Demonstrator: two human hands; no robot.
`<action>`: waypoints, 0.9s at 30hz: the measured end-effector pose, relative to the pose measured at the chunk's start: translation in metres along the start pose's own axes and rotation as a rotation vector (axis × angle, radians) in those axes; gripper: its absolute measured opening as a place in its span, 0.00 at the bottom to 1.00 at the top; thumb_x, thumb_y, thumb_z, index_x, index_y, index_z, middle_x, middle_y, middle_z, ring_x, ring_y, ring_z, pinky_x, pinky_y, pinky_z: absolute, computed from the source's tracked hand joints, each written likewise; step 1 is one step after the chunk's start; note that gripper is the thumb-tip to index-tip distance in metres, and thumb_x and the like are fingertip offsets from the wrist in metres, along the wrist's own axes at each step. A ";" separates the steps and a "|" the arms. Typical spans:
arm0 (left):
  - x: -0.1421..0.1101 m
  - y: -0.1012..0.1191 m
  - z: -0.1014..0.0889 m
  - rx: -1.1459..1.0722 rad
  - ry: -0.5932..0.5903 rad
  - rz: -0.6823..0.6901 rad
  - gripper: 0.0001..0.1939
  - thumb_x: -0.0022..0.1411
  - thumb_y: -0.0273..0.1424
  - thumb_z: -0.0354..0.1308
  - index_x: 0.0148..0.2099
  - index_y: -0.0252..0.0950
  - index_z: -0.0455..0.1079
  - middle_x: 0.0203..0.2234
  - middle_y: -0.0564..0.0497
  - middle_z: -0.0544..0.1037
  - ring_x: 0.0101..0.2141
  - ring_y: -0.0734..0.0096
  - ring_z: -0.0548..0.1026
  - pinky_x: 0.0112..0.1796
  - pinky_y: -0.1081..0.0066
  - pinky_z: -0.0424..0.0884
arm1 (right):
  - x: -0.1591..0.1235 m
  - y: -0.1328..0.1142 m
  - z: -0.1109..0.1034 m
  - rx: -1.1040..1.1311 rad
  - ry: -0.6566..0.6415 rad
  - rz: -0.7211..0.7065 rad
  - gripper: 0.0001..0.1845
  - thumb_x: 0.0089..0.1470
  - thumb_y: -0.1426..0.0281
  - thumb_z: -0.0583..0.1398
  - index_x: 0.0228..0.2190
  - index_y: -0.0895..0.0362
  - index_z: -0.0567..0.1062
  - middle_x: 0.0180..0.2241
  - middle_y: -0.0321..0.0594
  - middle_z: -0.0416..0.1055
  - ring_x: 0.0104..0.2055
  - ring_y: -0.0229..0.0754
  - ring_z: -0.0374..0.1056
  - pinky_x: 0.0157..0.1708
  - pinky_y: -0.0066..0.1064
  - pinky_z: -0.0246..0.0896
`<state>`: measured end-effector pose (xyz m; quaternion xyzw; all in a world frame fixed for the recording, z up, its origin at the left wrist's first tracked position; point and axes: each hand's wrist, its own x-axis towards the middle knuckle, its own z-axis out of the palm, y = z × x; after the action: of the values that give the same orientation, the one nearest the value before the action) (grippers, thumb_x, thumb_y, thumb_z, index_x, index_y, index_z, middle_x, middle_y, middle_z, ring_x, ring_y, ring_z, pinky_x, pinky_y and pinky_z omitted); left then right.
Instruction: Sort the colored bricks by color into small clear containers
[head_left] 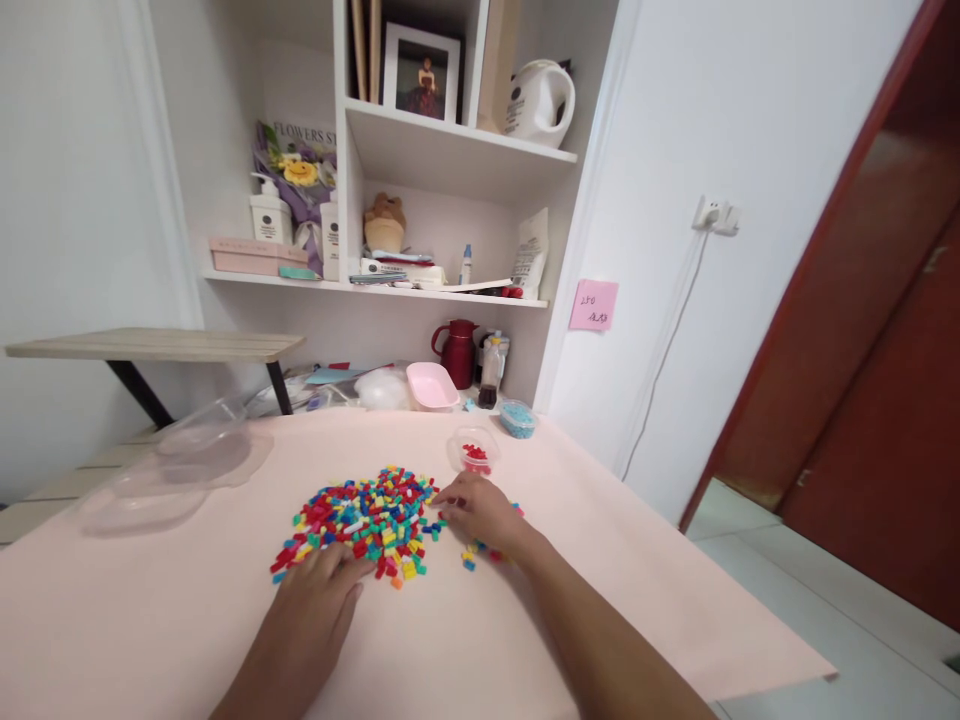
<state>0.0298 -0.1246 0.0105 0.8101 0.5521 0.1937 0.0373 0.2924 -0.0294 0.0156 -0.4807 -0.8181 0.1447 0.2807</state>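
Observation:
A loose pile of small plastic toy bricks (367, 520) in red, blue, green, yellow and white lies on the pink tabletop (600, 580). My left hand (322, 590) rests at the near left edge of the pile, fingers loosely spread and touching bricks. At the pile's right edge is my right hand (476, 508), its thumb and forefinger reaching toward the bricks with a small gap between them. Some loose bricks (469, 560) lie beneath and beside that hand. Just beyond it stands a clear round tub (491, 440) with red bricks inside.
Farther back sits a clear box of light blue pieces (517, 420). Empty clear plastic trays (142, 505) lie at the left. A pink basin (433, 386), a dark red jug (459, 355) and a bottle (491, 375) stand behind the table, below the shelves (450, 140).

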 end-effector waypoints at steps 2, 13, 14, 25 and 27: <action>0.000 0.001 -0.001 0.002 0.003 -0.006 0.19 0.64 0.29 0.46 0.48 0.47 0.76 0.43 0.46 0.77 0.46 0.60 0.74 0.47 0.57 0.68 | 0.000 -0.001 0.003 -0.069 -0.014 0.012 0.12 0.52 0.73 0.61 0.37 0.50 0.82 0.38 0.40 0.74 0.41 0.42 0.69 0.42 0.30 0.60; -0.002 -0.002 0.002 0.031 0.005 -0.010 0.18 0.64 0.30 0.48 0.48 0.47 0.76 0.44 0.47 0.77 0.47 0.60 0.74 0.48 0.57 0.68 | 0.001 0.003 0.002 -0.059 -0.038 0.029 0.11 0.46 0.80 0.60 0.27 0.54 0.79 0.33 0.38 0.75 0.39 0.40 0.69 0.39 0.27 0.60; -0.001 -0.002 0.002 0.030 0.009 -0.007 0.17 0.64 0.30 0.48 0.48 0.47 0.76 0.44 0.47 0.77 0.47 0.60 0.73 0.48 0.57 0.68 | 0.001 0.004 -0.001 -0.034 -0.035 0.022 0.11 0.46 0.80 0.60 0.28 0.54 0.80 0.33 0.38 0.75 0.39 0.40 0.69 0.39 0.28 0.60; -0.002 -0.005 0.005 0.024 0.018 0.018 0.19 0.65 0.30 0.46 0.48 0.46 0.76 0.41 0.47 0.76 0.44 0.60 0.73 0.46 0.57 0.68 | -0.009 0.012 -0.021 0.069 -0.207 0.021 0.15 0.44 0.72 0.65 0.37 0.48 0.82 0.30 0.34 0.73 0.30 0.37 0.67 0.31 0.25 0.59; -0.002 -0.005 0.006 0.015 0.021 0.024 0.19 0.65 0.30 0.46 0.49 0.46 0.76 0.41 0.47 0.76 0.44 0.60 0.73 0.46 0.57 0.68 | -0.008 0.011 -0.018 0.067 -0.217 0.037 0.14 0.45 0.72 0.64 0.36 0.49 0.82 0.30 0.34 0.74 0.30 0.37 0.68 0.30 0.25 0.59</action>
<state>0.0263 -0.1236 0.0031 0.8148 0.5442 0.1985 0.0229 0.3144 -0.0316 0.0214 -0.4677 -0.8293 0.2281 0.2037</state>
